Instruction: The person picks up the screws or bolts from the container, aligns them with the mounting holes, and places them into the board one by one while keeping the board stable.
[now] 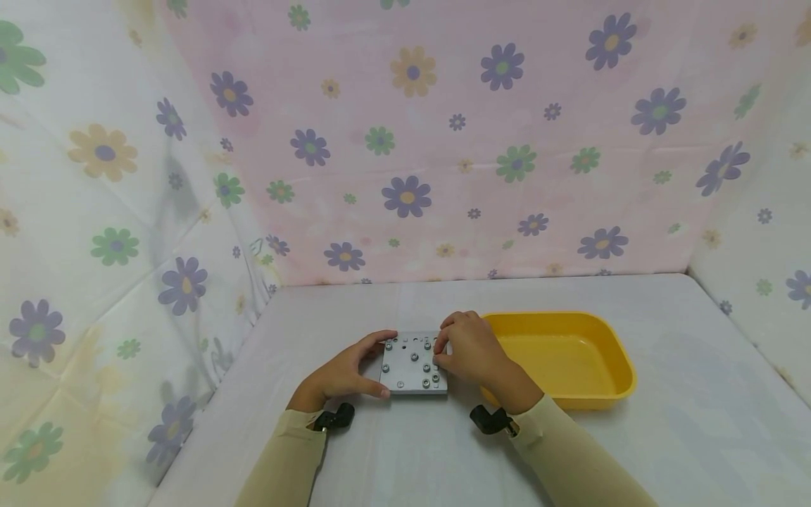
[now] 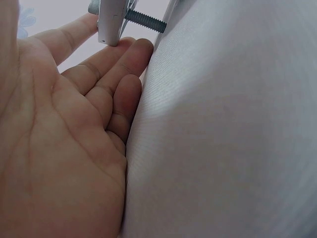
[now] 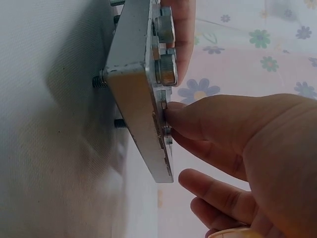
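Note:
A silver metal plate (image 1: 412, 374) lies in front of me, set with several socket-head screws (image 3: 166, 69). In the right wrist view their threaded ends poke out below it, and the plate stands raised off the cloth. My left hand (image 1: 345, 373) holds the plate's left side, thumb at the near corner and index finger at the far one. A long threaded shank (image 2: 147, 21) shows under the plate in the left wrist view. At the plate's right edge, my right hand (image 1: 475, 352) pinches a screw between thumb and index finger; the fingertips mostly hide it.
A yellow tray (image 1: 557, 366) stands just right of the plate, partly behind my right hand and wrist. White cloth (image 1: 405, 458) covers the table. Flower-print curtains (image 1: 405, 141) hang at the back and both sides.

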Available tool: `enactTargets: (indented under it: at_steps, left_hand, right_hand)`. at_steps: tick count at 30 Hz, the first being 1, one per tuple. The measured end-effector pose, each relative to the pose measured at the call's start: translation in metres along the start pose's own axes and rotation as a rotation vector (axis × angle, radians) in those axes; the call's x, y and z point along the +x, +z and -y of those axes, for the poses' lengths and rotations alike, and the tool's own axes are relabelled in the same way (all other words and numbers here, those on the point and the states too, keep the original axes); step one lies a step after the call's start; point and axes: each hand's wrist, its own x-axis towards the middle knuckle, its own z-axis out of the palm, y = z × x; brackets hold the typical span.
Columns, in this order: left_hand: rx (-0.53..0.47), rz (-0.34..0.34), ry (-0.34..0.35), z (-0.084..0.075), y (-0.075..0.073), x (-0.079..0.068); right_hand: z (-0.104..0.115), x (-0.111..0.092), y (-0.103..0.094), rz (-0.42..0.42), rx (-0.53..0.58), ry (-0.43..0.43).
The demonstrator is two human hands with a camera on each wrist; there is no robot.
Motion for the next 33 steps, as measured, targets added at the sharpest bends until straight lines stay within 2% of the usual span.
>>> enactTargets:
  at_steps: [12, 24, 33]
  left_hand:
    - [-0.004, 0.001, -0.008, -0.003, 0.0, -0.001]
    - [-0.004, 0.002, -0.002, -0.003, -0.001, 0.0]
    - [0.03, -0.009, -0.002, 0.003, -0.001, 0.001]
  right_hand:
    - [0.002, -0.002, -0.004, 0.022, 0.029, 0.007]
    - [-0.005, -0.001, -0.02, 0.067, 0.218, 0.06]
    - [-0.011, -0.004, -0.036, 0.051, 0.276, 0.025]
